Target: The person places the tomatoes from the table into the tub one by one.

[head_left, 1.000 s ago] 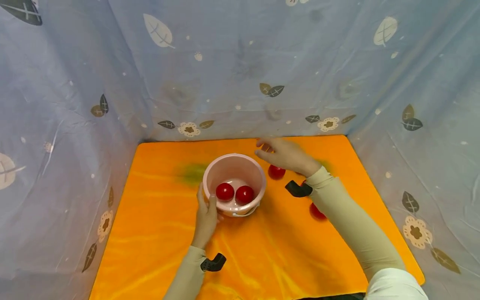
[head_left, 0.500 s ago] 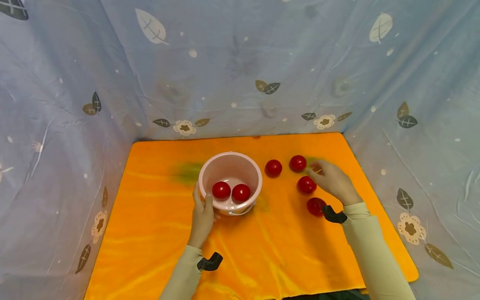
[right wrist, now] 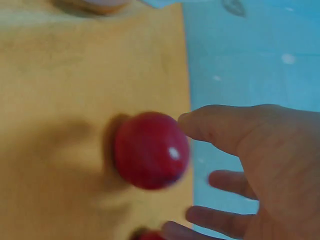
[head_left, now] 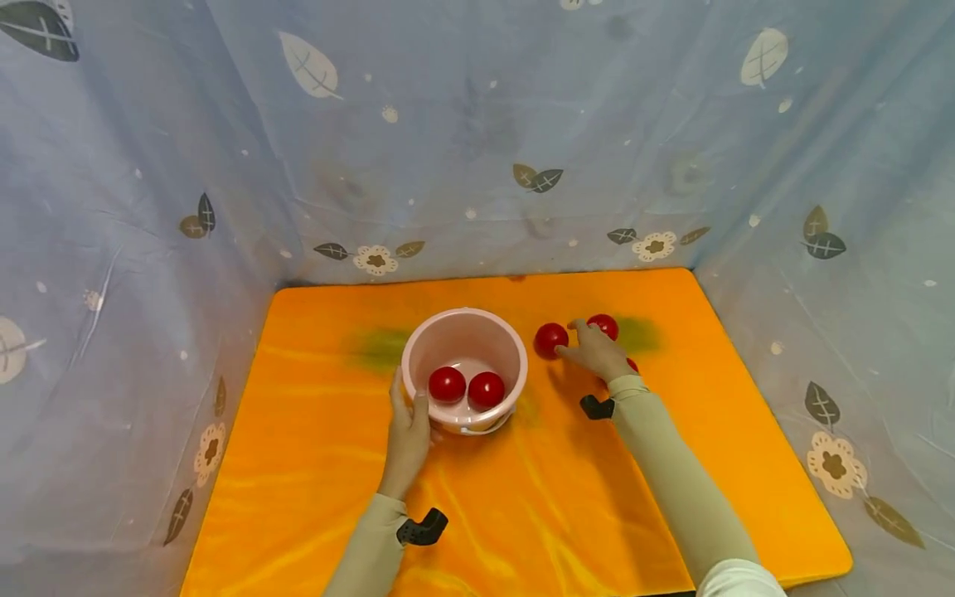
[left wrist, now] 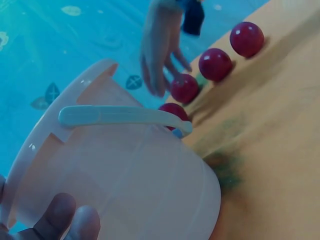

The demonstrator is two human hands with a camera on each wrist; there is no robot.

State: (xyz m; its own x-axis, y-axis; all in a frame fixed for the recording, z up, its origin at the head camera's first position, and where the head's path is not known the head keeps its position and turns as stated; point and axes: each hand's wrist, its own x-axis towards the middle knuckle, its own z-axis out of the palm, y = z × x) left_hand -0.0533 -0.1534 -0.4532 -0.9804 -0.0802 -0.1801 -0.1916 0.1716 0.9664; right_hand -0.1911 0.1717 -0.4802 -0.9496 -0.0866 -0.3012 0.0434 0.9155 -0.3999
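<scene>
My left hand holds the pink bucket by its left side, thumb at the rim; in the left wrist view its fingertips press on the bucket's wall. Inside the bucket lie two shiny red balls. To the right of it, my right hand hovers over the mat with fingers spread. Its thumb is beside a red ball, which the right wrist view shows close to the thumb tip; whether they touch I cannot tell. Another red ball sits just behind that hand.
An orange mat covers the work surface, with blue leaf-print curtain on the back and both sides. More red balls stand in a row on the right, one visible in the left wrist view. The bucket's white handle hangs down.
My right hand swung away from beside the bucket to the far right, then came back left to the nearest ball. The left hand and bucket stay put.
</scene>
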